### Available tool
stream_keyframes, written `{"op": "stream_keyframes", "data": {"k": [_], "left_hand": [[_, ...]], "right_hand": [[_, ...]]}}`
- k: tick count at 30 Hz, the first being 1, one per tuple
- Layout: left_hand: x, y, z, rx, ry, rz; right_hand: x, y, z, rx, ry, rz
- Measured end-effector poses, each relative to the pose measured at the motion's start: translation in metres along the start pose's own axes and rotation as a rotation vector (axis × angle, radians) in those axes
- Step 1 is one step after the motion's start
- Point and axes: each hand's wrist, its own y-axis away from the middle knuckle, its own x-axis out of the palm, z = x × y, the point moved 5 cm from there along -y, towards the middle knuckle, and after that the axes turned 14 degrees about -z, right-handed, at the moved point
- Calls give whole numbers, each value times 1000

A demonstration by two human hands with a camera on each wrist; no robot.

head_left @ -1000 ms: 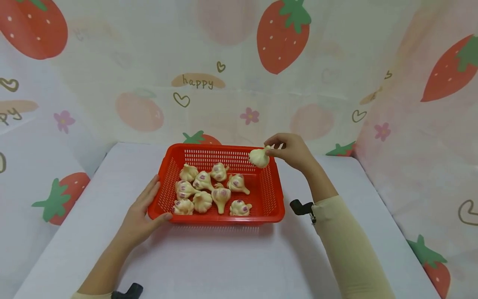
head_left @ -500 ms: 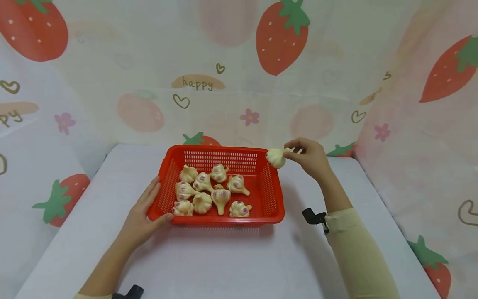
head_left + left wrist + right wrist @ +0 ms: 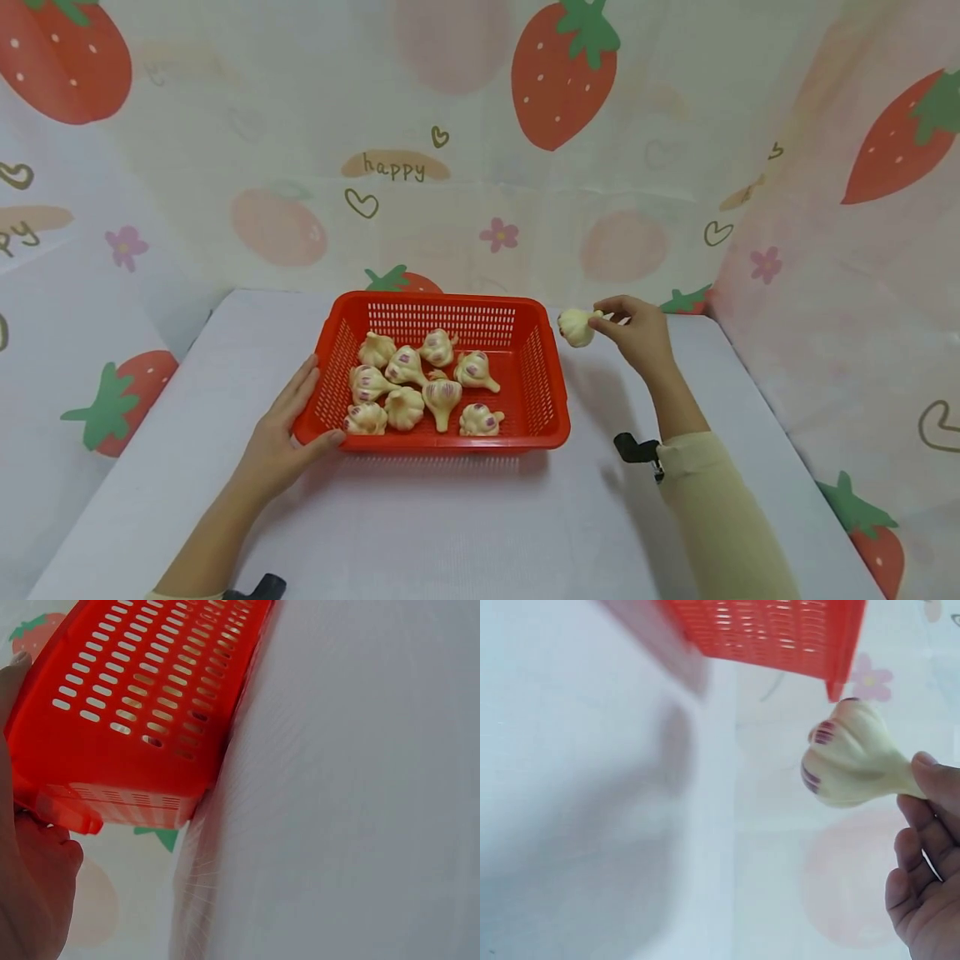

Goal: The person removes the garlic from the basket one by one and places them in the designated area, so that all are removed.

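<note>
My right hand (image 3: pixel 636 333) pinches a garlic bulb (image 3: pixel 576 328) by its stem, off the right rim of the red plastic basket (image 3: pixel 555 392). In the right wrist view the bulb (image 3: pixel 851 757) shows purple streaks, its stem between thumb and fingertips, with the table surface off to the left. My left hand (image 3: pixel 281 442) holds the basket at its left end, thumb on the front rim and fingers along the left side. Inside the basket lie several more garlic bulbs (image 3: pixel 405 408), mostly towards its left and middle.
A white-covered table (image 3: pixel 450 525) bears the basket. Behind it and at both sides hang cloth walls (image 3: pixel 480 100) printed with strawberries and hearts. A black camera mount (image 3: pixel 636 448) sits on the right wrist, another (image 3: pixel 258 587) on the left.
The right hand has carried its garlic bulb from over the basket's back right corner out past the right rim, and slightly lower. The left hand and the basket stay put.
</note>
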Motion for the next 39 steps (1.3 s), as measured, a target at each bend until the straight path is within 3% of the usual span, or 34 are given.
{"op": "stream_keyframes", "data": {"k": [5,14,24,39], "left_hand": [[-1,1,0,5,-5,-6],[-2,0,-1,26,3,-16],[-2,0,-3,24,-3,-18],[-2,0,-1,20,-21,-20]], "right_hand": [[12,7,-17,53,4,7],[33,14,-35,79,16,16],[44,20,-48,151,33,17],[52,18,-51,153,42,22]]}}
